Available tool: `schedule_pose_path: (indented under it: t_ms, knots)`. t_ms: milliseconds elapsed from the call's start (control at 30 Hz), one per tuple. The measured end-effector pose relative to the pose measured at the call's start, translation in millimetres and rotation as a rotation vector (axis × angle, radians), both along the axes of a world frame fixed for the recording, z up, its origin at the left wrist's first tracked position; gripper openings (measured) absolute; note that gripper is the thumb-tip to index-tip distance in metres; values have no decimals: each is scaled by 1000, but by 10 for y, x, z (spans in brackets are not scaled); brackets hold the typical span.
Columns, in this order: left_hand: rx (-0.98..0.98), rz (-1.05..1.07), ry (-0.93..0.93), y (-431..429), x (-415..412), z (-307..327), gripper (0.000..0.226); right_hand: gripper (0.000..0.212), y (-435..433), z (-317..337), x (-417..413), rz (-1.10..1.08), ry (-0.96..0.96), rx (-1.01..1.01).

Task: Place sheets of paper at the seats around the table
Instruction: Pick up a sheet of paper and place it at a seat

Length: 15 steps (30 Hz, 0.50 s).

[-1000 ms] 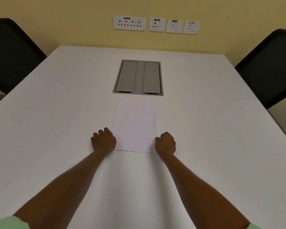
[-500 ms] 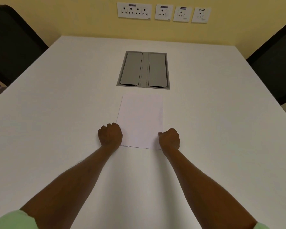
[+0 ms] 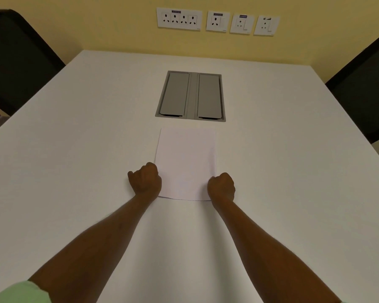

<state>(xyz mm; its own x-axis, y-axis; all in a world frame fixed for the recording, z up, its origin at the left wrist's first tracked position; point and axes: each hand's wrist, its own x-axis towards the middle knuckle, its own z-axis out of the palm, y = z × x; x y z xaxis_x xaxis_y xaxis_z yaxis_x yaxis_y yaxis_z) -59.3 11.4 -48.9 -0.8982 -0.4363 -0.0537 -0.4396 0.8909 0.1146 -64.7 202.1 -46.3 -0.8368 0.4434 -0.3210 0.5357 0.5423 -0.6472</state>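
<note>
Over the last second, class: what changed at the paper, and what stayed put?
Little changed. The left hand and right hand remain fisted at the near corners of the paper, which still lies flat just before the grey hatch. Only the camera view shifted slightly.

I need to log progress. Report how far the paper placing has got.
Done: nothing visibly; no sheet lies at the left chair or the right chair. In hand: the paper lies flat on the table below the cable box, the left hand and right hand closed at its near corners. Left: the seats in view.
</note>
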Motion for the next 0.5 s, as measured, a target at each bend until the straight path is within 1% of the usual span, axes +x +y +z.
schedule_pose_path:
  t_ms: [133,233,367,433,500]
  knots:
    - [58,47,35,-12,-29,11,7,20,-26,-1,-2,-24,12,41]
    - [79,50,71,-26,-32,18,10,22,-45,-6,-15,-60,24,44]
    - [71,-56,192,-25,-3,31,12,23,-47,-15,-29,-89,47,18]
    - [139,-82,286,-1,52,63,12,26,-41,-2,-37,-121,43,-11]
    - [268,-49,368,17,87,100,10,28,-30,9,-48,-150,40,-49]
